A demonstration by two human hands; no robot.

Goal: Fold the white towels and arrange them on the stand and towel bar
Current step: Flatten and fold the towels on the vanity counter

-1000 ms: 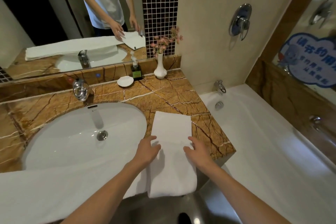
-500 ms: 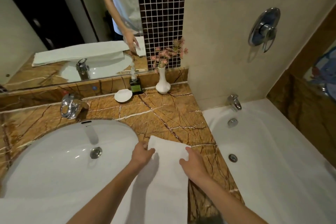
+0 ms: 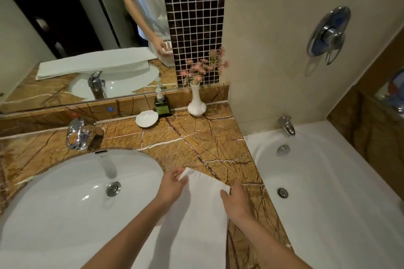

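A folded white towel point(image 3: 203, 207) lies on the brown marble counter point(image 3: 196, 142), to the right of the sink. My left hand point(image 3: 171, 186) pinches its far left corner and my right hand point(image 3: 235, 200) pinches its far right corner. The far edge is lifted a little off the counter. The towel's near part runs out of view at the bottom. No stand or towel bar shows here.
A white sink point(image 3: 83, 199) with a chrome tap point(image 3: 77, 135) fills the left. At the back stand a soap dish point(image 3: 147, 118), a pump bottle point(image 3: 162, 105) and a white vase point(image 3: 196, 105) with pink flowers. A bathtub point(image 3: 328, 192) lies to the right.
Both hands slid from the towel's middle to its far corners and took hold of them. The far edge has come up and back toward me. The view tilted upward.
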